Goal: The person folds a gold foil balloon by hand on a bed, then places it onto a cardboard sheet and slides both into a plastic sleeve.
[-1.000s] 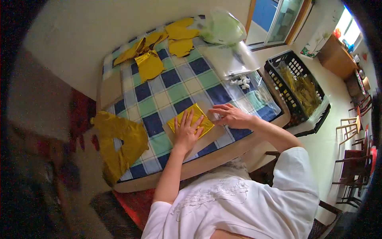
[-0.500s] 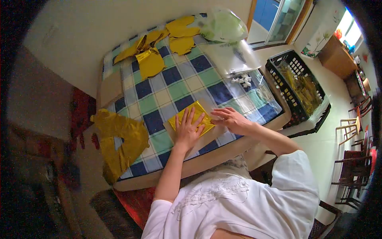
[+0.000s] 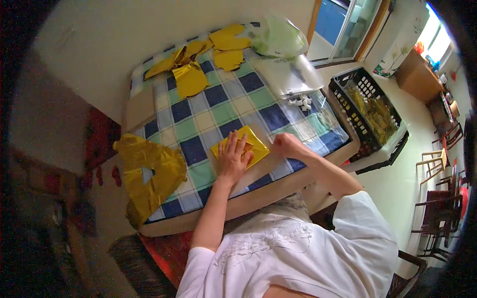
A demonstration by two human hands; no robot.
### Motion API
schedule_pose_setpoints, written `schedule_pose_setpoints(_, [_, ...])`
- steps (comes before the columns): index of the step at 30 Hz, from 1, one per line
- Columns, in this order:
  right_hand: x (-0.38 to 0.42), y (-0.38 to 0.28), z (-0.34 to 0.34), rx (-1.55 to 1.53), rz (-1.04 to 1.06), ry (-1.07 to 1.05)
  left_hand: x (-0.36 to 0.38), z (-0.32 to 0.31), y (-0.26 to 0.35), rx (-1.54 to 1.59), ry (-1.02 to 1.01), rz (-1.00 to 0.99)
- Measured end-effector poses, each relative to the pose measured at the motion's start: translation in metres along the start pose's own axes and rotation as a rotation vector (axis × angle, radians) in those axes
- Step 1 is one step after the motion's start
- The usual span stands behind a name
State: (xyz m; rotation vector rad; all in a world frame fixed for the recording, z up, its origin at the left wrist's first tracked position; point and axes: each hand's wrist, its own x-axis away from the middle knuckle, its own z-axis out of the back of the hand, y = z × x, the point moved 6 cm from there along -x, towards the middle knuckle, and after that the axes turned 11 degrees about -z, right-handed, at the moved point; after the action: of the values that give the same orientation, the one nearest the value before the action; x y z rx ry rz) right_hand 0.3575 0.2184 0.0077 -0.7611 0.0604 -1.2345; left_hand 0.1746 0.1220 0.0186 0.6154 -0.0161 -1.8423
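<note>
A folded piece of shiny gold foil lies on a beige board at the near side of the table. My left hand rests flat on the foil, fingers stretched out. Just past the foil's right corner is my right hand, its fingers curled closed; whatever they may hold is hidden. To the left, a larger flat gold foil shape with a small hole hangs over the table's edge.
The table has a checked cloth. Gold foil pieces lie at its far side. Beside clear plastic bags sit small white pieces. A black crate with gold foil stands right; chairs are beyond.
My right hand has drawn slightly right, off the foil's edge, and its fingers have curled closed. My left hand remains on the foil, with its fingers closer together.
</note>
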Motion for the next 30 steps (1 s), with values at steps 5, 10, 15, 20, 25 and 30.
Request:
schedule_pose_setpoints(5, [0.012,0.033,0.018,-0.177,-0.221,-0.216,0.001,0.009,-0.002,0.016,0.076,0.017])
schedule_pose_setpoints(10, [0.041,0.087,0.105,-0.198,-0.184,-0.151,0.009,0.023,-0.036,0.113,0.373,0.101])
schedule_pose_setpoints(15, [0.044,0.098,0.159,-0.394,-0.008,0.381,0.038,0.044,-0.067,0.082,0.494,0.447])
schedule_pose_setpoints(20, [0.007,0.059,0.124,-0.295,0.177,0.808,0.062,0.041,-0.075,0.34,0.425,0.623])
schedule_pose_setpoints(25, [-0.073,0.059,0.04,-0.942,0.092,0.362,0.053,0.042,-0.054,0.497,0.384,0.645])
schedule_pose_setpoints(30, [-0.017,-0.027,0.025,-0.142,0.206,0.533,0.054,0.042,-0.04,0.423,0.49,0.47])
